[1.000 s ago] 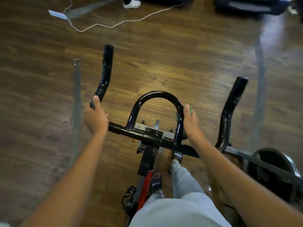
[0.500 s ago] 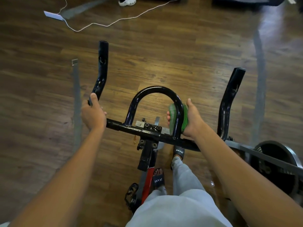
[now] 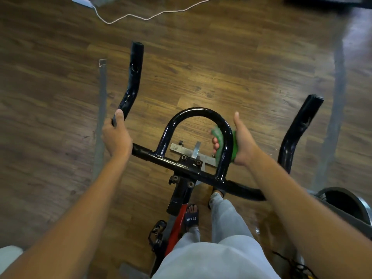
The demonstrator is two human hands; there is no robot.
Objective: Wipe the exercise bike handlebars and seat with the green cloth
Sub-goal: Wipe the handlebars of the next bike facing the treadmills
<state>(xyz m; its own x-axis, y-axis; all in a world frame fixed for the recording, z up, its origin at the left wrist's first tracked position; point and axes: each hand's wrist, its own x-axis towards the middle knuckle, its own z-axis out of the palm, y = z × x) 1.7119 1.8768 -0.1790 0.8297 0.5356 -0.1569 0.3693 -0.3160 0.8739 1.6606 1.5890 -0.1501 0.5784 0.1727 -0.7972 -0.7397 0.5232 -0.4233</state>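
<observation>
My right hand [image 3: 242,142] wraps the green cloth [image 3: 219,142] round the right leg of the handlebars' [image 3: 181,164] centre loop — fingertips curled inside, thumb straight. My left hand [image 3: 115,135] grips the left horn's base, fingers closed around it.

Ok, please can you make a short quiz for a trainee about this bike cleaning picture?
1. True or false: the green cloth is wrapped on the centre loop bar.
2. Which hand holds the cloth? A) left hand B) right hand
3. Fill in: the left hand grips the left ____ of the handlebars.

Key
1. True: the right hand presses it round the loop's right side.
2. B
3. horn
</observation>
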